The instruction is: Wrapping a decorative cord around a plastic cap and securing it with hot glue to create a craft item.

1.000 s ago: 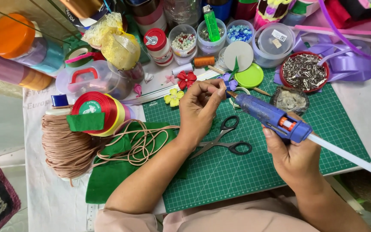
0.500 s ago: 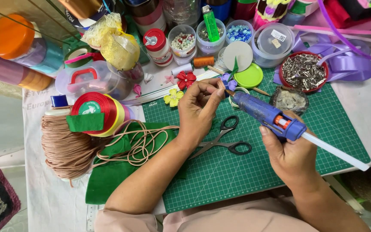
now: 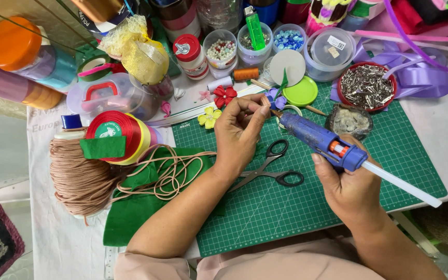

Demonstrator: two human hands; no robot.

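- Right hand point(image 3: 349, 186) is closed round a blue glue gun point(image 3: 321, 141), nozzle pointing far-left.
- Left hand point(image 3: 240, 136) pinches something small at the nozzle, possibly a purple flower point(image 3: 275, 98); too small to tell.
- Scissors point(image 3: 271, 168) lie on the green mat point(image 3: 307, 207) between the hands.

left hand point(image 3: 240, 129) raised, fingertips pinched together, right hand point(image 3: 349, 182) curled in a closed grip, forearms angled inward

Both forearms are seen bare to above the elbow. The left hand point(image 3: 239, 132) and right hand point(image 3: 351, 189) are ungloved; no rings, watch or bracelets are seen. A pale pink garment point(image 3: 265, 262) is worn, visible along the lower frame edge.
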